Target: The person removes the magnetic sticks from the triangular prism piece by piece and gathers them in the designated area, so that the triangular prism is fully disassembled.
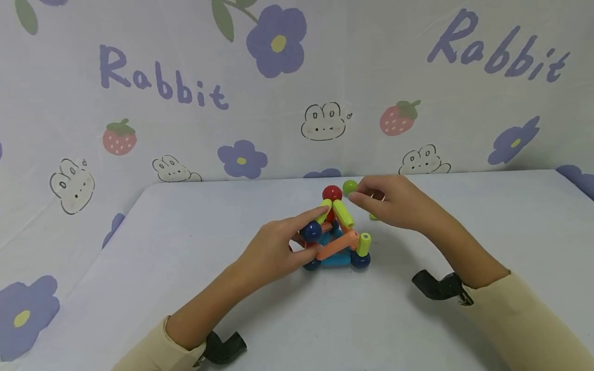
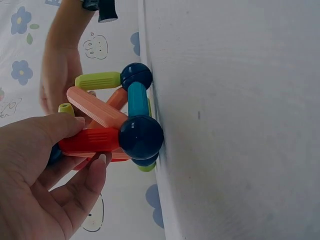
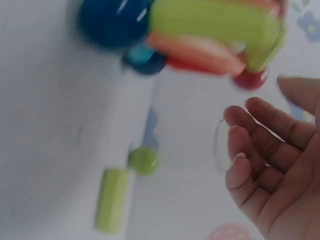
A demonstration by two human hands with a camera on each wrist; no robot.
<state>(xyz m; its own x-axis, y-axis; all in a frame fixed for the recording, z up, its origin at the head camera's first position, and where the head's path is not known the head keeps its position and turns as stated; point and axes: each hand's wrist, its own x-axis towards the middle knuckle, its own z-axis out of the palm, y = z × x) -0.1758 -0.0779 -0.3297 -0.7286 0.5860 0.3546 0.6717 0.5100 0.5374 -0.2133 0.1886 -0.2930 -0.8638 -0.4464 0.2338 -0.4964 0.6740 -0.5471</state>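
Note:
On the white table stands a frame of magnetic rods and balls, with dark blue balls at its lower corners. Blue and orange rods join them, and a red ball tops two slanting yellow-green rods. One short yellow-green rod rises from the near right ball. My left hand grips the frame's left side, thumb and fingers pinching a red rod. To the right of the red ball, my right hand holds nothing, its fingers loosely bent and apart from the thumb.
Behind the frame, near the right fingertips in the head view, lies a loose green ball. A loose yellow-green rod lies close to it, mostly covered by the right hand from above. A patterned cloth hangs along the table's far edge.

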